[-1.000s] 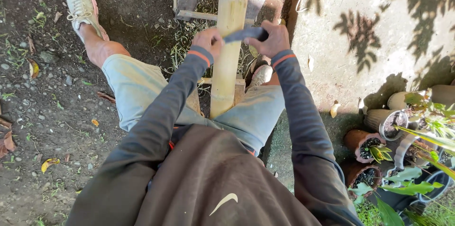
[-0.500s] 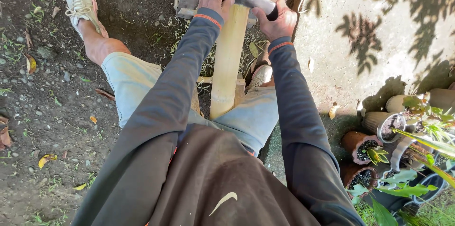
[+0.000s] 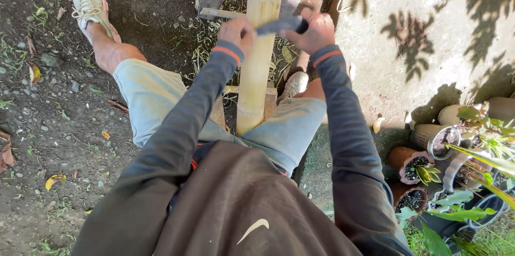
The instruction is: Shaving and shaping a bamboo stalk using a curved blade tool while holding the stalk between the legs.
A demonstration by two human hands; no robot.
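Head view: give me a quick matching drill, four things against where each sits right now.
Things:
1. bamboo pole
2. blade
3. white shoe
4. clay pots

Places:
A. bottom right, beside green plants
B. top left, on the dirt
C. between the knees, running away from the person
D. across the pole, gripped by left hand and right hand

Pairs: 1-C, 2-D, 3-B, 4-A

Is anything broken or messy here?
Nothing looks broken. Both hands, left and right, hold a dark blade across a pale bamboo pole. Thin shavings litter the dirt beside it, and the clay pots lie tipped on their sides.
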